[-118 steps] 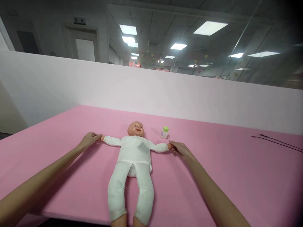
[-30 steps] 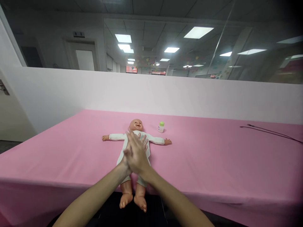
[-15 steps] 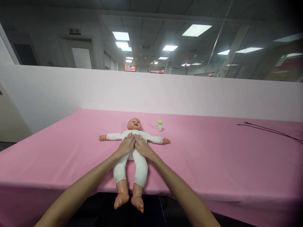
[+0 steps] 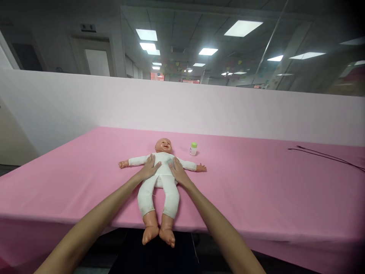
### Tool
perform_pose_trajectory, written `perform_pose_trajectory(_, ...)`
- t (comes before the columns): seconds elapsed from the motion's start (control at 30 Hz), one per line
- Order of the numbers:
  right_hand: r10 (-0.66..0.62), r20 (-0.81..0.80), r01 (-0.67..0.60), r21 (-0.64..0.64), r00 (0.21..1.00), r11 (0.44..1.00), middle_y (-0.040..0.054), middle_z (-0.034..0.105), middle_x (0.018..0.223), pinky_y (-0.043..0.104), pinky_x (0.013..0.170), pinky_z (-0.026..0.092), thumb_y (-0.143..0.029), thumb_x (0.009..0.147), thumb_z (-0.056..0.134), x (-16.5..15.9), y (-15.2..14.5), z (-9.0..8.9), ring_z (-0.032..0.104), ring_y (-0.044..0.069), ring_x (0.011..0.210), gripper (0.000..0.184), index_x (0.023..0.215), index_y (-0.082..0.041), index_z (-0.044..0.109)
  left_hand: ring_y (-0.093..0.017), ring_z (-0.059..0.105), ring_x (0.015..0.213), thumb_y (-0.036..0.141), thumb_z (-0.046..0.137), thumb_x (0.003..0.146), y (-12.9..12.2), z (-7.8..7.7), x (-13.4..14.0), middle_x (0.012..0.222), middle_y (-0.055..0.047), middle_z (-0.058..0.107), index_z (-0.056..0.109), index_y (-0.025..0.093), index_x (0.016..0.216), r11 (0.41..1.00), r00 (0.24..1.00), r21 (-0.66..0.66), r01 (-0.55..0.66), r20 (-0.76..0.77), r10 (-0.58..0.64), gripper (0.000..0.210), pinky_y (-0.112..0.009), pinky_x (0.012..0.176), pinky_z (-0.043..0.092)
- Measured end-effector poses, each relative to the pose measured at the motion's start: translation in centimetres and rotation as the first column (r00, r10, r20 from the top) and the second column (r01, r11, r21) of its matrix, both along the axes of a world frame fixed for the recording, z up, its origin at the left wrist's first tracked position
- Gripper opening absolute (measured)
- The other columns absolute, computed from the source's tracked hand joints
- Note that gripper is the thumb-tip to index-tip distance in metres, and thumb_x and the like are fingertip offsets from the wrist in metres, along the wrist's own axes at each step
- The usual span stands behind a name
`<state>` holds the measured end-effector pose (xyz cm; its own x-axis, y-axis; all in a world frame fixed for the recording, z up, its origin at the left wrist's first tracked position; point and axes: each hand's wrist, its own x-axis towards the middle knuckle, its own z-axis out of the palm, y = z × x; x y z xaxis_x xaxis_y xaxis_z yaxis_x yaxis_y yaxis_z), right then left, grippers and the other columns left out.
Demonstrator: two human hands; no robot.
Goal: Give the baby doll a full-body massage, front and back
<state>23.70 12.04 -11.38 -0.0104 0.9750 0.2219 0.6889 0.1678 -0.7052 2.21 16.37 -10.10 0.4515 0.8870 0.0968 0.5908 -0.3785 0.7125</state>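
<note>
A baby doll [image 4: 164, 164] with a white cloth body lies on its back on the pink-covered table [image 4: 242, 190]. Its arms are spread wide and its feet hang over the front edge. My left hand [image 4: 148, 168] rests flat on the left side of the doll's torso, thumb apart from the fingers. On the torso's right side lies my right hand [image 4: 179, 170], also flat with its fingers stretched out. Between the two hands the doll's chest shows. A small bottle with a green cap [image 4: 193, 148] stands to the right of the doll's head.
Thin black cords [image 4: 327, 155] lie at the table's far right. A low white wall [image 4: 199, 110] runs along the back, with a glass pane [image 4: 182, 42] above it. My legs are under the front edge.
My hands have slid apart from the middle of the doll's chest to its two sides. The doll's feet have shifted slightly, and the view has tilted a little.
</note>
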Motion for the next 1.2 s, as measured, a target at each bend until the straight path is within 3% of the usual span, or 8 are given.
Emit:
perform_pose_trajectory(0.17,0.076,0.043,-0.073,-0.053,0.996,0.996,0.0151,0.005,0.173,0.048,0.131,0.005,-0.068,0.103,0.027,-0.2,-4.1,-0.1,0.001,0.026,0.162,0.088,0.167,-0.009,0.015,-0.024,-0.012,0.16,0.076,0.029,0.098,-4.7,0.3,-2.5,0.172,-0.014,-0.014,-0.002,0.009,0.167,0.99,0.998,-0.128,0.059,0.039,-0.054,0.101,-0.044,0.13,-0.002)
perform_pose_trajectory(0.37,0.222,0.226,-0.233,0.021,0.949,0.972,0.0153,0.012,0.173,0.05,0.131,0.009,-0.062,0.106,0.028,-1.1,-5.7,1.3,0.007,0.027,0.161,0.08,0.165,-0.009,0.022,-0.026,-0.008,0.16,0.073,0.032,0.1,-8.0,1.1,-2.1,0.174,-0.009,-0.002,0.013,0.017,0.168,0.989,0.989,0.042,0.14,0.042,-0.141,0.09,-0.048,0.13,0.0)
perform_pose_trajectory(0.5,0.302,0.241,-0.323,0.048,0.922,0.945,0.0166,0.02,0.171,0.049,0.131,0.015,-0.057,0.106,0.031,-1.8,-3.1,2.3,0.014,0.028,0.161,0.076,0.164,-0.008,0.028,-0.025,0.004,0.161,0.069,0.035,0.101,-7.0,1.9,0.3,0.173,-0.009,0.014,0.028,0.019,0.165,0.972,0.978,0.155,0.175,0.088,-0.19,0.081,-0.047,0.131,0.003)
perform_pose_trajectory(0.6,0.279,0.233,-0.311,0.116,0.932,0.943,0.015,0.026,0.17,0.045,0.131,0.015,-0.046,0.107,0.033,-2.3,-0.5,2.4,0.02,0.025,0.159,0.067,0.163,-0.009,0.031,-0.027,0.009,0.161,0.067,0.033,0.101,-4.5,2.0,2.1,0.172,-0.014,0.016,0.027,0.012,0.165,0.98,0.987,0.168,0.108,0.102,-0.126,0.084,-0.045,0.13,0.006)
perform_pose_trajectory(0.73,0.117,0.205,-0.151,0.16,0.972,0.976,0.0181,0.035,0.166,0.048,0.13,0.017,-0.035,0.104,0.034,-2.6,2.0,1.9,0.026,0.027,0.157,0.062,0.159,-0.006,0.039,-0.032,0.005,0.161,0.067,0.028,0.1,-0.7,1.4,3.1,0.172,-0.02,0.011,0.025,0.004,0.163,0.989,1.0,0.147,-0.012,0.002,0.012,0.088,-0.049,0.129,0.007)
perform_pose_trajectory(0.83,0.036,0.168,-0.066,0.174,0.985,0.983,0.0171,0.041,0.163,0.05,0.129,0.018,-0.038,0.104,0.035,-2.4,2.4,1.4,0.032,0.027,0.155,0.06,0.156,-0.01,0.044,-0.033,0.001,0.161,0.07,0.023,0.1,0.8,0.5,2.8,0.173,-0.019,0.008,0.021,0.007,0.163,0.991,0.999,0.125,-0.044,-0.002,0.045,0.09,-0.048,0.129,0.007)
perform_pose_trajectory(1.0,-0.042,0.093,0.032,0.102,0.995,0.994,0.0195,0.032,0.167,0.049,0.13,0.015,-0.053,0.105,0.032,-1.2,1.0,0.7,0.025,0.029,0.158,0.072,0.159,-0.006,0.037,-0.032,-0.001,0.16,0.074,0.028,0.098,0.1,-0.8,0.5,0.172,-0.022,0.003,0.015,0.005,0.164,0.998,0.998,0.05,-0.04,0.047,0.038,0.096,-0.048,0.13,0.004)
perform_pose_trajectory(1.2,0.063,0.091,-0.062,-0.01,0.994,0.998,0.0164,0.011,0.173,0.052,0.131,0.01,-0.068,0.101,0.034,-0.9,-2.7,0.7,0.008,0.03,0.161,0.089,0.165,-0.008,0.021,-0.028,-0.002,0.16,0.07,0.041,0.098,-4.0,-0.5,-2.9,0.172,-0.015,0.002,0.02,0.011,0.166,0.993,0.983,-0.093,0.075,0.175,-0.058,0.092,-0.045,0.13,0.002)
